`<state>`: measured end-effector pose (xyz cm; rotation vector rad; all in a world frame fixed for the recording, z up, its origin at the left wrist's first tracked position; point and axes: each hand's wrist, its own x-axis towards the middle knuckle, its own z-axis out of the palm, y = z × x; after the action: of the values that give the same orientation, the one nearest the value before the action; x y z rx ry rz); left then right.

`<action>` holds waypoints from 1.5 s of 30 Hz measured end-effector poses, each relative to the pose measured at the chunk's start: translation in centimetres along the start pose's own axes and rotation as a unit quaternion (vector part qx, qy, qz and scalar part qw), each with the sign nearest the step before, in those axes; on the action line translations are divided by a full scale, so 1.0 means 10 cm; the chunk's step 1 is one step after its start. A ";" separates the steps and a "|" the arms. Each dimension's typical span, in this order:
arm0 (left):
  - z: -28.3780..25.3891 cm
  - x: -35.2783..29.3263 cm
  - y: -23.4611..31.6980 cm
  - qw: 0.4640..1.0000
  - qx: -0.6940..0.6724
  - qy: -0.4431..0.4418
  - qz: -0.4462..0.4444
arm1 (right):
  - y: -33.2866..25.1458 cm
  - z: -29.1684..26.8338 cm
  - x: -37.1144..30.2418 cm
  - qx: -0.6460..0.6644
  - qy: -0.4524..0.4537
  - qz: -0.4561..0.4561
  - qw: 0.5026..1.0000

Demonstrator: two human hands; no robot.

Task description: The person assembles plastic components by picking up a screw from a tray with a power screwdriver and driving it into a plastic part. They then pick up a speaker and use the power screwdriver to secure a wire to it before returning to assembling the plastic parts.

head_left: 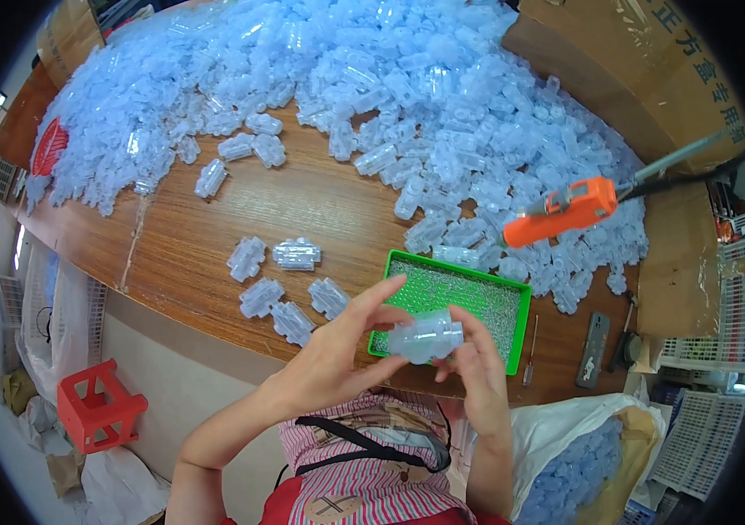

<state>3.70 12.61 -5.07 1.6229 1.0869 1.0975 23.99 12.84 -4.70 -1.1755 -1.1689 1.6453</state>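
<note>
Between my two hands is a clear plastic housing (426,337), held just above the near edge of a green tray (525,328). My left hand (342,350) grips its left end with thumb and fingers. At the other end, the fingers of my right hand (476,359) close round it. Small metal screws (469,302) fill the tray, partly hidden behind my hands. Several similar clear housings (296,254) lie on the wooden table left of my hands. An orange electric screwdriver (561,213) hangs to the right, beyond the tray.
A big pile of clear plastic parts (372,61) covers the far table, with cardboard (679,254) at the right. A thin screwdriver (531,350) and a dark phone-like slab (594,350) lie right of the tray. Below stand a white sack (530,429) of parts and a red stool (101,405).
</note>
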 end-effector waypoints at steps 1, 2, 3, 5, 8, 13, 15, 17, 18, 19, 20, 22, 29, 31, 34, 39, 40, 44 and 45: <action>0.01 -0.02 0.01 1.000 0.016 -0.024 0.011 | 0.01 0.00 0.01 0.004 -0.022 0.010 1.000; 0.01 -0.03 0.02 0.999 0.027 -0.029 0.029 | 0.04 -0.02 0.01 0.017 -0.043 0.022 0.999; 0.00 -0.05 0.01 0.999 0.022 -0.031 0.029 | 0.04 -0.02 -0.01 0.014 -0.040 0.025 0.999; -0.01 -0.07 -0.01 0.997 0.043 -0.031 0.063 | 0.05 -0.01 -0.04 0.031 -0.038 -0.002 0.999; 0.12 -0.10 0.03 0.995 -0.089 0.049 0.005 | 0.01 0.02 -0.10 0.046 -0.024 -0.043 0.998; 0.17 -0.08 0.08 0.985 -0.152 0.000 -0.077 | 0.00 -0.03 -0.20 -0.024 -0.008 -0.072 0.997; 0.17 -0.09 0.06 0.997 -0.074 -0.009 -0.025 | -0.01 -0.03 -0.20 -0.034 -0.012 -0.102 0.994; 0.16 -0.07 0.09 0.999 -0.051 -0.003 -0.009 | -0.08 -0.01 -0.16 -0.133 -0.014 -0.174 0.976; 0.16 -0.06 0.10 1.000 -0.028 0.005 0.007 | -0.08 -0.02 -0.16 -0.132 -0.015 -0.174 0.976; 0.17 -0.07 0.09 1.000 -0.026 -0.001 0.011 | -0.07 -0.03 -0.16 -0.150 -0.032 -0.188 0.970; 0.17 -0.09 0.08 1.000 -0.022 -0.005 0.014 | -0.05 -0.03 -0.14 -0.166 -0.051 -0.202 0.964; 0.17 -0.08 0.07 1.000 -0.010 -0.003 -0.008 | 0.00 0.00 -0.11 -0.117 -0.060 -0.192 0.972; -0.49 -0.15 -0.48 0.918 0.351 0.158 -0.099 | -0.07 0.16 0.37 -0.219 0.070 -0.124 0.965; -0.85 -0.28 -0.62 0.848 0.476 0.182 -0.142 | -0.21 0.33 0.59 -0.323 0.028 -0.103 0.940; -1.09 -0.20 -0.73 0.854 0.480 0.156 -0.125 | -0.03 0.47 1.10 -0.424 -0.001 -0.205 0.882; -1.08 -0.02 -0.82 0.863 0.492 0.027 -0.113 | 0.19 0.68 1.74 -0.528 -0.023 -0.165 0.833; -1.07 0.01 -0.83 0.863 0.491 0.030 -0.114 | 0.22 0.68 1.80 -0.523 -0.035 -0.148 0.839; -1.17 0.00 -0.92 0.884 0.446 -0.004 -0.137 | 0.31 0.69 1.89 -0.495 -0.033 -0.141 0.857; -1.19 -0.01 -0.91 0.893 0.433 -0.001 -0.122 | 0.32 0.67 1.89 -0.485 -0.052 -0.148 0.860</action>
<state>-9.41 16.90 -11.04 2.0504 1.8844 0.4303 12.31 28.09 -11.30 -1.3726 -2.2529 0.8446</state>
